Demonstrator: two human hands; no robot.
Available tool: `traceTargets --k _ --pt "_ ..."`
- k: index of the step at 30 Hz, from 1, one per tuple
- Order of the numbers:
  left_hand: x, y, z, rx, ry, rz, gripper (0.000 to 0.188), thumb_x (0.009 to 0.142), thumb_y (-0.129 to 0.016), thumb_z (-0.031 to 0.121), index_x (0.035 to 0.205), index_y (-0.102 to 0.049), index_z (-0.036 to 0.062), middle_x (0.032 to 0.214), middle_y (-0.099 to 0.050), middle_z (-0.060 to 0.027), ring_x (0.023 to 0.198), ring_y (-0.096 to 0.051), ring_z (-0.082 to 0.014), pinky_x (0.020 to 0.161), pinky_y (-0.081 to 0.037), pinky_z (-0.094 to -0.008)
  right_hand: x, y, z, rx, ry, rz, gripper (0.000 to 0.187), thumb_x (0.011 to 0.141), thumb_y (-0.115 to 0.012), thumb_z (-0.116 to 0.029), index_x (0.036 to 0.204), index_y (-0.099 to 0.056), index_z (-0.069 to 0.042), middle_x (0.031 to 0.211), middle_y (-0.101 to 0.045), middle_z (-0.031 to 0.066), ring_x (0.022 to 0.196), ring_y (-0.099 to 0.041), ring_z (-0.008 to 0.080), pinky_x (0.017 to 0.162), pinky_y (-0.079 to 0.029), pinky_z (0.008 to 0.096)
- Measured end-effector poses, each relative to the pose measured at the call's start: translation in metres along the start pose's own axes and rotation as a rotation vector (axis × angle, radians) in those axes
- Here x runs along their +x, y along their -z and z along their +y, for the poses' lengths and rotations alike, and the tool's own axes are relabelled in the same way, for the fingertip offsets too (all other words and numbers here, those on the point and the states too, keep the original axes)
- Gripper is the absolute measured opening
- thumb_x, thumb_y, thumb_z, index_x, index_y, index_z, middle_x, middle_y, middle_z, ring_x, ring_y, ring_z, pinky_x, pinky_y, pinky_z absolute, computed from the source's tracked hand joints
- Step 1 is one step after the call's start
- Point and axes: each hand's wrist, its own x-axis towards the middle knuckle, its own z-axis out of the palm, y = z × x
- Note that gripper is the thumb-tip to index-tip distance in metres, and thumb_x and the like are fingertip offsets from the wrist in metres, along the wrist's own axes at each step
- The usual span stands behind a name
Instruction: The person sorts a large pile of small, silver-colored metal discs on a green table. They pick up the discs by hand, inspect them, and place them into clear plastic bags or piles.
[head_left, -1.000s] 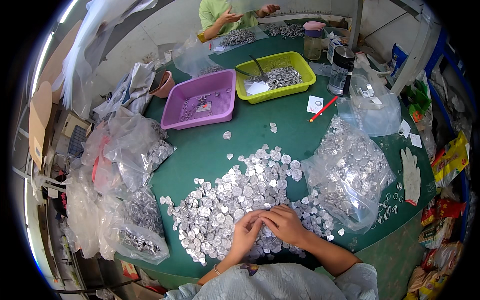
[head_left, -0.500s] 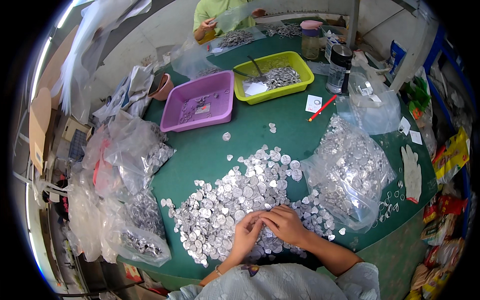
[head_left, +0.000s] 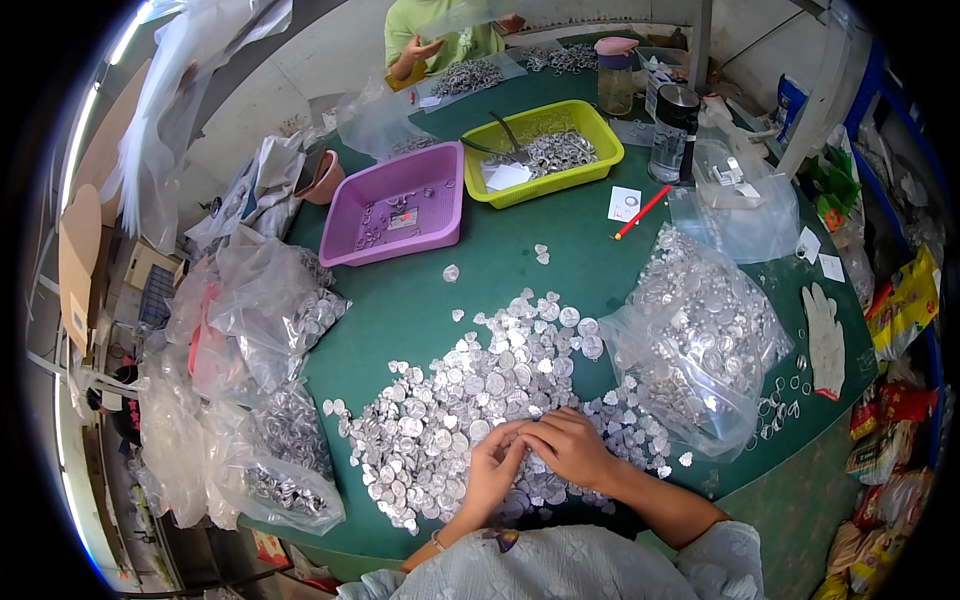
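Note:
A wide heap of small silvery metal pieces (head_left: 440, 400), some round like coins and others with scalloped edges, covers the near middle of the green table. Over its near right part, my left hand (head_left: 493, 462) and my right hand (head_left: 568, 445) meet, fingertips pinched together. Whatever they hold between them is too small and covered to make out. To the right of the heap lies a clear plastic bag (head_left: 700, 340) full of similar silvery pieces. A few loose pieces, such as one round disc (head_left: 451, 273), lie beyond the heap.
A purple basket (head_left: 335, 240) and a yellow-green basket (head_left: 610, 165) with metal parts stand farther back. Bags of metal parts (head_left: 290, 440) line the left edge. At right are a red pencil (head_left: 642, 212), a dark-lidded bottle (head_left: 672, 135) and a glove (head_left: 825, 345). Another person (head_left: 440, 40) sits opposite.
My hands stay pinched together in nearly the same place. The view has shifted slightly. Across the table, the other person's hands and the plastic sheet have moved a little.

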Motion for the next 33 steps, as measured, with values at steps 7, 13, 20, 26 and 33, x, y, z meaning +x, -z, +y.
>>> traceTargets --k 7,13,20,26,33 --pt "0.0 0.0 -0.003 0.026 -0.015 0.006 0.024 0.093 -0.05 0.0 0.116 -0.053 -0.0069 0.104 -0.063 -0.0084 0.096 -0.059 -0.011 0.084 -0.047 -0.0231 0.0 0.0 -0.001 0.006 0.004 0.012 0.013 0.076 -0.065 -0.005 0.088 -0.064 -0.003 0.075 -0.06 0.0098 0.067 -0.056 0.0281 0.064 -0.043 0.0366" --pt "-0.001 0.0 -0.003 0.053 -0.03 0.002 0.027 0.093 -0.05 0.0 0.119 -0.05 -0.0064 0.105 -0.062 -0.0086 0.095 -0.059 -0.0116 0.084 -0.048 -0.0243 0.0 -0.002 -0.003 0.031 -0.035 0.023 0.011 0.08 -0.063 -0.006 0.09 -0.063 -0.003 0.075 -0.061 0.0097 0.068 -0.057 0.0282 0.065 -0.044 0.0364" --pt "-0.007 0.0 -0.007 -0.078 0.002 0.034 0.032 0.092 -0.05 -0.002 0.124 -0.048 -0.0023 0.106 -0.06 -0.0088 0.092 -0.059 -0.0128 0.08 -0.05 -0.0264 0.003 -0.002 -0.004 0.064 -0.036 0.074 0.015 0.079 -0.063 -0.003 0.094 -0.064 -0.003 0.075 -0.061 0.0103 0.068 -0.058 0.0289 0.063 -0.044 0.0364" --pt "-0.002 -0.013 -0.01 -0.201 -0.102 0.127 0.029 0.092 -0.05 -0.001 0.121 -0.051 -0.001 0.095 -0.062 -0.006 0.078 -0.059 -0.0091 0.068 -0.049 -0.0224 0.002 0.0 -0.012 0.063 -0.106 0.089 0.019 0.083 -0.061 -0.006 0.101 -0.062 -0.003 0.081 -0.062 0.0136 0.074 -0.06 0.0309 0.067 -0.047 0.0384" --pt "0.015 -0.029 0.008 -0.053 -0.169 0.102 0.033 0.089 -0.056 0.002 0.122 -0.052 0.0017 0.106 -0.055 -0.0069 0.081 -0.059 -0.0111 0.071 -0.05 -0.024 0.011 0.004 -0.015 0.101 -0.19 0.192 0.023 0.084 -0.059 -0.003 0.107 -0.059 0.0 0.089 -0.061 0.0163 0.076 -0.06 0.0311 0.067 -0.048 0.0363"
